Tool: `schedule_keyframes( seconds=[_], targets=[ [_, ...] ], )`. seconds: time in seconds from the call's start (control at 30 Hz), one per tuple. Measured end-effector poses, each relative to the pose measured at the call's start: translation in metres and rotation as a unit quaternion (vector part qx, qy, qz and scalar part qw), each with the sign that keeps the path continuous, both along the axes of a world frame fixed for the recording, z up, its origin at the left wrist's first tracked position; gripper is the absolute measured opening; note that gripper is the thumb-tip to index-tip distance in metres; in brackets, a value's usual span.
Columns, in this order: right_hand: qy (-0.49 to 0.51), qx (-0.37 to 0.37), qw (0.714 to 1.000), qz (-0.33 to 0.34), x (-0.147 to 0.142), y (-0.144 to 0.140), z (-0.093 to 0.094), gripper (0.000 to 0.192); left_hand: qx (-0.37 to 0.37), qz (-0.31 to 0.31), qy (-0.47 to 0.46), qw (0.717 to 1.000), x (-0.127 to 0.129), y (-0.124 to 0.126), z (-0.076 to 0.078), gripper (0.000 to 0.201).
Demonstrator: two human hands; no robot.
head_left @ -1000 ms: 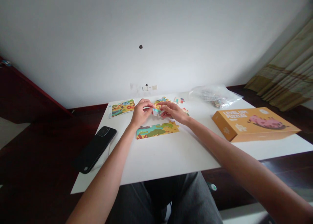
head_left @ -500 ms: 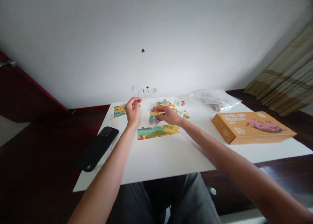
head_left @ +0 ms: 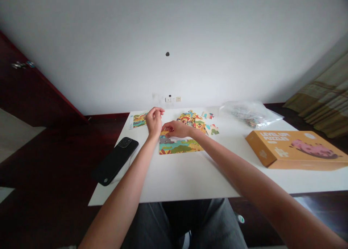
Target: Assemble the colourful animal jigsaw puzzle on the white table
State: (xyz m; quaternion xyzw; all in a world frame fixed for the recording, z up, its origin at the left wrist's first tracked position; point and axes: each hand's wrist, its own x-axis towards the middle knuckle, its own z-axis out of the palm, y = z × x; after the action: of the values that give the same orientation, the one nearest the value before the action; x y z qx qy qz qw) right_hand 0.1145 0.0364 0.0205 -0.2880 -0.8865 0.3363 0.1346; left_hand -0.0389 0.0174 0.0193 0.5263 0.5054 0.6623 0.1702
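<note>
My right hand (head_left: 177, 129) has its fingers closed on a puzzle piece (head_left: 164, 134), coloured yellow, blue and grey, at the upper left corner of the joined puzzle strip (head_left: 181, 147). The piece meets the strip's top edge; whether it is interlocked I cannot tell. Just left of it, my left hand (head_left: 154, 121) hovers with fingers curled together and nothing visible in them. Behind that hand lies a picture card (head_left: 139, 120), partly covered. A heap of loose puzzle pieces (head_left: 191, 119) sits beyond my right hand.
On the white table (head_left: 174, 183), a black phone (head_left: 116, 162) lies at the left edge. An orange puzzle box (head_left: 296, 147) stands at the right, with a clear plastic bag of pieces (head_left: 250, 115) behind it. A plain wall (head_left: 195, 60) rises past the far edge.
My right hand has moved left and brought the piece down to the strip's upper left corner. My left hand's fingers have curled in more. The whole view has shifted slightly.
</note>
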Motion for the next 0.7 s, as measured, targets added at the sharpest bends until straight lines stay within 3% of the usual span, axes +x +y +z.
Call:
schedule_keyframes(
  seconds=[0.33,0.7],
  targets=[
    [-0.015,0.085,0.995,-0.053,-0.001,-0.015,-0.004,0.032,0.001,-0.01,-0.015,1.0,0.006,-0.004,0.0,0.024],
    [-0.008,0.149,0.988,-0.03,-0.003,-0.019,-0.013,0.032,-0.008,-0.011,-0.001,1.0,0.006,-0.004,-0.002,0.025]
  ],
)
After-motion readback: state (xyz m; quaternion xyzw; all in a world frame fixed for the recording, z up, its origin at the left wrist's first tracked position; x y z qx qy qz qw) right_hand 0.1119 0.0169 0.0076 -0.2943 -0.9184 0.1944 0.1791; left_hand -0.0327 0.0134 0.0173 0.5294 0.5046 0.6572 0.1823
